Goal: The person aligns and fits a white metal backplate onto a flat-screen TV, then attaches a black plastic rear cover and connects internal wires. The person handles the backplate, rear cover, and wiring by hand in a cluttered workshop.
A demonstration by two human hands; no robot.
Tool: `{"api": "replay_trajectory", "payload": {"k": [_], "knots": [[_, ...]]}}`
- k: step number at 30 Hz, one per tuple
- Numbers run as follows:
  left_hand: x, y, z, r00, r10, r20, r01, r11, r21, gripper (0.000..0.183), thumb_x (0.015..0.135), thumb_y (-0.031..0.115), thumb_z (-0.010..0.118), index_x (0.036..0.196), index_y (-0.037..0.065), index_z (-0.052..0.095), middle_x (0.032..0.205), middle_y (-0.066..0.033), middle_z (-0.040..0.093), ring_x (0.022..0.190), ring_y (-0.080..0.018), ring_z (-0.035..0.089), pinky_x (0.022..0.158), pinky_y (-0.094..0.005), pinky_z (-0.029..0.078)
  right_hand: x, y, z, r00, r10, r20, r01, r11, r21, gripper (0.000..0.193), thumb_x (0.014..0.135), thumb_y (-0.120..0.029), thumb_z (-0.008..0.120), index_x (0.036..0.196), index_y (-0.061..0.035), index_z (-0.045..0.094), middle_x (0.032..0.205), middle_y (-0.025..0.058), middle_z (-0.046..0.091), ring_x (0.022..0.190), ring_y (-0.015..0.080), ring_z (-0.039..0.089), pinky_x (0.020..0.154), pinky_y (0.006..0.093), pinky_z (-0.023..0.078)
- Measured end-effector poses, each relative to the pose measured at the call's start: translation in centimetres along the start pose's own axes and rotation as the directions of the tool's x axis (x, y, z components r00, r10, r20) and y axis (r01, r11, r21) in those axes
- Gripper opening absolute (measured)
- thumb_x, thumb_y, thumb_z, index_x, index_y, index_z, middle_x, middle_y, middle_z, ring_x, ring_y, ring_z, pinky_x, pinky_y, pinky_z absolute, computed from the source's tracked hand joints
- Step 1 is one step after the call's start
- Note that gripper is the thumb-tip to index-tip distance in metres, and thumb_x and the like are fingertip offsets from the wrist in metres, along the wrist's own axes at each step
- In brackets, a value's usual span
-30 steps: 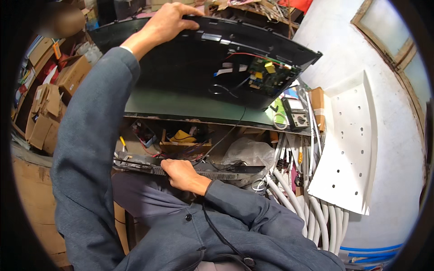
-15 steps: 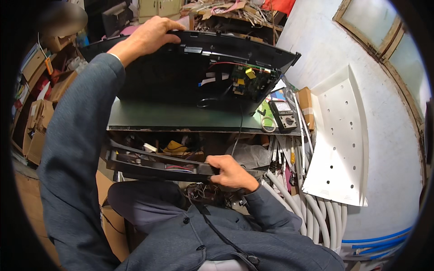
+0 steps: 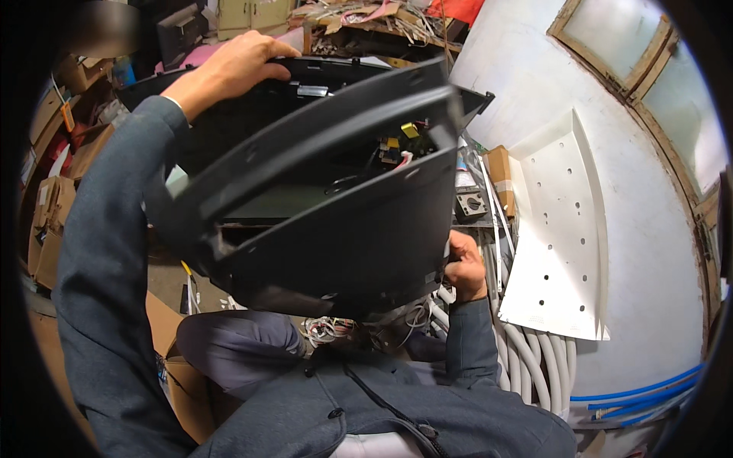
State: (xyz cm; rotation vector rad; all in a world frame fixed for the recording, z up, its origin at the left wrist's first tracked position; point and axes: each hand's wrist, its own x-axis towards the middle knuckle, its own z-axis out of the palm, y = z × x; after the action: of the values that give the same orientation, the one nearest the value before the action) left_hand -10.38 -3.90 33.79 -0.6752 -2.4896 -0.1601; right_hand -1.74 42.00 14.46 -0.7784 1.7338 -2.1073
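Note:
A black flat-screen television housing (image 3: pixel 221 126) stands propped on the bench, its inside facing me. My left hand (image 3: pixel 238 65) grips its upper rim, thumb on the near side and fingers over the top. A black plastic back cover (image 3: pixel 351 237) is held up in front of it, tilted and slightly blurred. My right hand (image 3: pixel 464 266) is closed on the cover's lower right edge. Past the cover's edge show parts of a circuit board with a yellow component (image 3: pixel 410 130); the rest of the board is hidden behind the cover.
An analog multimeter (image 3: pixel 472 203) lies on the bench's right side, partly covered. A white perforated panel (image 3: pixel 561 237) leans on the wall above grey flexible pipes (image 3: pixel 534 366). Tangled wires (image 3: pixel 327 330) lie below the cover. Cardboard boxes (image 3: pixel 53 206) stand at left.
My right hand has lifted the cover from its low, edge-on position and turned its broad face toward me, moving right. It now blocks much of the housing. My left hand keeps its hold.

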Motion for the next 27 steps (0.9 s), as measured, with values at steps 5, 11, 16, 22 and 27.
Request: {"api": "replay_trajectory", "payload": {"k": [5, 11, 16, 22, 27], "knots": [[0.5, -1.3, 1.0, 1.000, -0.012, 0.018, 0.012, 1.000, 0.028, 0.039, 0.092, 0.020, 0.074, 0.128, 0.005, 0.071, 0.111, -0.0211, 0.074, 0.096, -0.0355, 0.072, 0.091, -0.0399, 0.055, 0.6, 2.6, -1.7, 0.947, -0.322, -0.008, 0.317, 0.924, 0.213, 0.043, 0.107, -0.043, 0.056, 0.119, -0.0015, 0.061, 0.114, 0.0103, 0.067, 0.107, 0.0240, 0.063, 0.102, 0.0414, 0.049], [0.5, -1.2, 1.7, 0.999, 0.019, -0.043, -0.012, 0.989, 0.144, 0.034, 0.093, 0.018, 0.072, 0.125, 0.006, 0.071, 0.108, -0.0208, 0.073, 0.101, -0.0383, 0.070, 0.091, -0.0439, 0.054, 0.2, 9.8, -6.3, 0.857, -0.229, -0.462, 0.310, 0.945, 0.106, 0.074, 0.091, -0.065, 0.068, 0.138, -0.0086, 0.058, 0.126, 0.0059, 0.066, 0.125, 0.0243, 0.058, 0.106, 0.0409, 0.046], [-0.8, 0.7, -1.2, 0.996, -0.065, 0.055, 0.067, 0.997, -0.034, 0.033, 0.088, 0.023, 0.076, 0.116, 0.007, 0.074, 0.097, -0.0223, 0.074, 0.090, -0.0405, 0.072, 0.082, -0.0468, 0.055, 0.7, 11.6, -8.2, 0.952, -0.236, -0.196, 0.305, 0.785, 0.539, 0.061, 0.102, -0.066, 0.046, 0.108, -0.0064, 0.058, 0.101, 0.0066, 0.063, 0.095, 0.0224, 0.054, 0.092, 0.0392, 0.044], [-1.2, 0.4, -0.6, 0.999, -0.044, 0.011, 0.044, 0.999, -0.010, 0.037, 0.086, 0.021, 0.077, 0.118, 0.004, 0.075, 0.103, -0.0236, 0.074, 0.095, -0.0412, 0.072, 0.087, -0.0458, 0.056, 7.5, 9.0, -9.7, 0.617, -0.622, 0.483, 0.317, 0.758, 0.570, 0.058, 0.109, -0.055, 0.035, 0.071, -0.0125, 0.048, 0.068, 0.0013, 0.045, 0.070, 0.0169, 0.039, 0.071, 0.0320, 0.033], [0.0, 1.6, -0.2, 0.998, -0.067, 0.018, 0.069, 0.992, -0.102, 0.034, 0.086, 0.020, 0.077, 0.117, 0.006, 0.075, 0.103, -0.0231, 0.074, 0.094, -0.0406, 0.071, 0.086, -0.0453, 0.055, 5.6, 7.6, -8.7, 0.684, -0.506, 0.525, 0.131, 0.794, 0.594, 0.058, 0.110, -0.052, 0.035, 0.069, -0.0122, 0.047, 0.067, 0.0016, 0.045, 0.069, 0.0172, 0.039, 0.071, 0.0318, 0.033]]}}
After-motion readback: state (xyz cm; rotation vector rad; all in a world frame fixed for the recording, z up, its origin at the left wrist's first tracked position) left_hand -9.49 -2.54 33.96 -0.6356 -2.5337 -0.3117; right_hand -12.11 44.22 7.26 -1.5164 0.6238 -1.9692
